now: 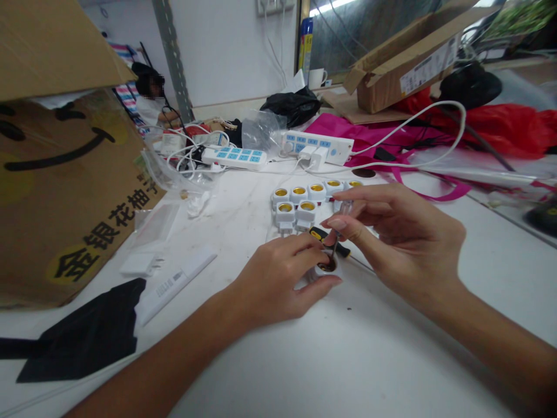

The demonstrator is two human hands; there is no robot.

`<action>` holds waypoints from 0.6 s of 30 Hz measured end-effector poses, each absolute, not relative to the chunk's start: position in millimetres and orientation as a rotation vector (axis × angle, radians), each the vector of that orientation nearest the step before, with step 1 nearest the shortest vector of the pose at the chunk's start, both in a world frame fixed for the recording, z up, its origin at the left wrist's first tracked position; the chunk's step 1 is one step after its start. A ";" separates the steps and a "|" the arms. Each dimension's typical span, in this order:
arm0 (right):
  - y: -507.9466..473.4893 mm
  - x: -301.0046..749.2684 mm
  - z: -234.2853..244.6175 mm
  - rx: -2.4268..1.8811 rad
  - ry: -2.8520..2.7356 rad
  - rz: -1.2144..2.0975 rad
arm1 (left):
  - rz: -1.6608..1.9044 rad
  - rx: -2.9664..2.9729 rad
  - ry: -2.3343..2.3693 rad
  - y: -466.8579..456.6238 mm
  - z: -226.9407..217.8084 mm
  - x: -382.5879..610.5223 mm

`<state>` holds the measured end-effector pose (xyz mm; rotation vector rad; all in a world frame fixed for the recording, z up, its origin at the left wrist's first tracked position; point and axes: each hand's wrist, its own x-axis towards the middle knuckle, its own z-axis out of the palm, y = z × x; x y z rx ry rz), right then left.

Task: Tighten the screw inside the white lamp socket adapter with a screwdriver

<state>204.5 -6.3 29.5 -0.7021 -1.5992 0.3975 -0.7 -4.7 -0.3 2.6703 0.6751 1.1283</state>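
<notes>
Fingers of my left hand [285,276] are wrapped round a white lamp socket [327,269] on the table, its brass-lined mouth facing up. My right hand [402,235] pinches the clear handle of a small screwdriver [345,209]. The shaft points down into the socket's mouth; its tip is hidden there. Just behind my hands lies another screwdriver with a black and yellow handle [319,234], partly covered by my fingers. Several more white sockets with gold-coloured insides [307,208] stand in two rows beyond, some with plug pins showing.
A large cardboard box [56,191] fills the left side. Near it lie a white plug adapter [141,264], a flat white box [178,284] and a black sheet [87,334]. Power strips [235,157], cables and bags crowd the back. A person [150,93] is at the far left.
</notes>
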 end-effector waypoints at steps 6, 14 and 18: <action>-5.2 204.9 27.8 -0.669 -1.591 0.434 | 1.154 2.673 0.677 -4.3 -0.8 -0.7; -5.3 209.4 22.7 -0.682 -1.653 0.396 | 1.145 2.666 0.668 -4.5 1.3 -0.6; -9.5 209.8 22.3 -0.685 -1.704 0.391 | 1.099 2.649 0.675 -4.0 0.4 -1.1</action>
